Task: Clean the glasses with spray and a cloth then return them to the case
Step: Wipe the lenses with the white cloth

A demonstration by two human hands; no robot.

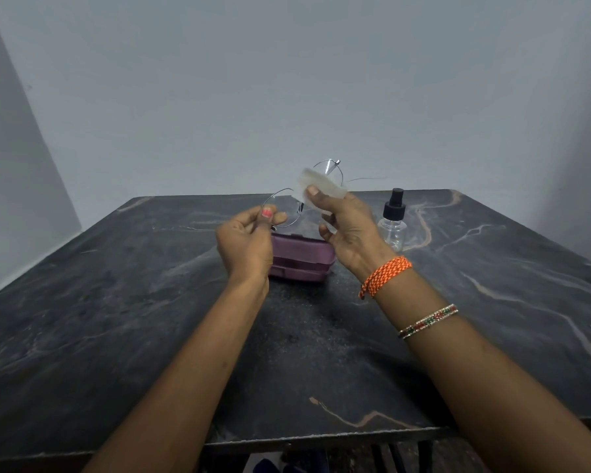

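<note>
- Head view, centre of the frame: we hold the glasses (289, 208) up above the table (116, 302), our left hand (249, 240) pinching the rim of the lower-left lens between thumb and curled fingers.
- Our right hand (348, 230) pinches the white cloth (321, 187) around the upper-right lens, thumb on the near face and fingers behind.
- We judge the wiping step is in hand; the spray (393, 221) stands upright just right of the hand, untouched.
- The purple case (301, 262) sits shut on the table directly below the hands.
- Next we would need to rub the other lens, then set the cloth down, free a hand to open the case, fold the temples and lay the glasses in.
- We can read no brand, label or writing on the spray, case or cloth.
</note>
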